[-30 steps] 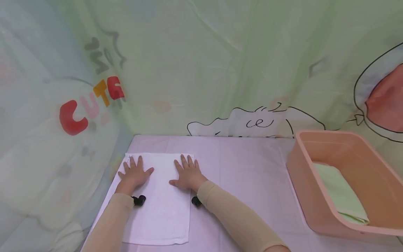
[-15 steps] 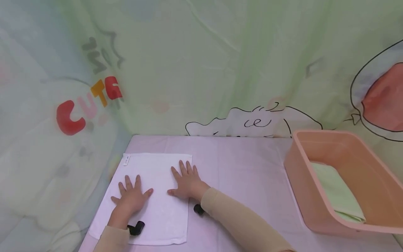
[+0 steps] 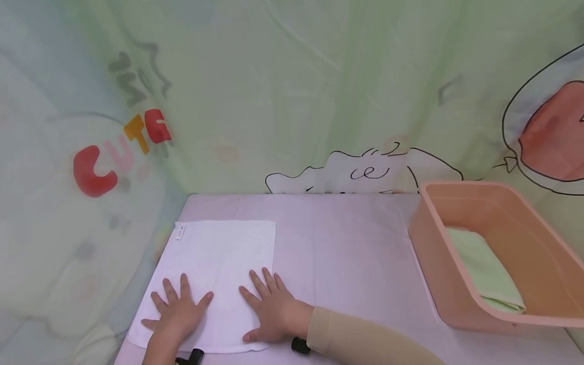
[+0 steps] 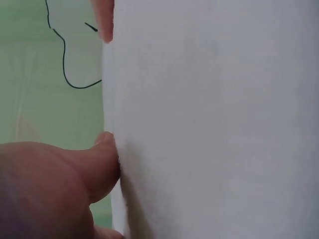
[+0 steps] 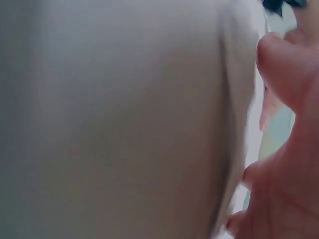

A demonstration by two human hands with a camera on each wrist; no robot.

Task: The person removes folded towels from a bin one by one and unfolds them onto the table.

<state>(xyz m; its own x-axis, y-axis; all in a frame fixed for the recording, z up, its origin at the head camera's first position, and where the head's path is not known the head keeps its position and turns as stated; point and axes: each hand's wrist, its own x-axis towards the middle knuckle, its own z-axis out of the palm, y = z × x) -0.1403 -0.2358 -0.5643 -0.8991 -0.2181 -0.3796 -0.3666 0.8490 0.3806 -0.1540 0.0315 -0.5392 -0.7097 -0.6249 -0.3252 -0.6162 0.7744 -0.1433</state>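
Note:
A white towel (image 3: 228, 248) lies spread flat at the left of the table, with a small label (image 3: 180, 232) at its far left corner. My left hand (image 3: 179, 310) rests on the near left part of the towel, fingers straight and spread. On the near right part lies my right hand (image 3: 276, 310), its fingers also spread, the palm over the towel's right edge. In the left wrist view the left thumb (image 4: 102, 167) touches the white cloth. The right wrist view is blurred and shows the right hand (image 5: 284, 149) against pale cloth.
A pink plastic bin (image 3: 426, 258) stands at the right of the table, with a folded light green towel (image 3: 485, 268) inside. The table (image 3: 351, 253) has a pale lilac cover. A printed curtain (image 3: 255, 91) hangs behind and at the left.
Both hands have slid from the towel's far part toward its near edge, fingers still spread. The label at the far left corner has come into sight. The towel stays in place.

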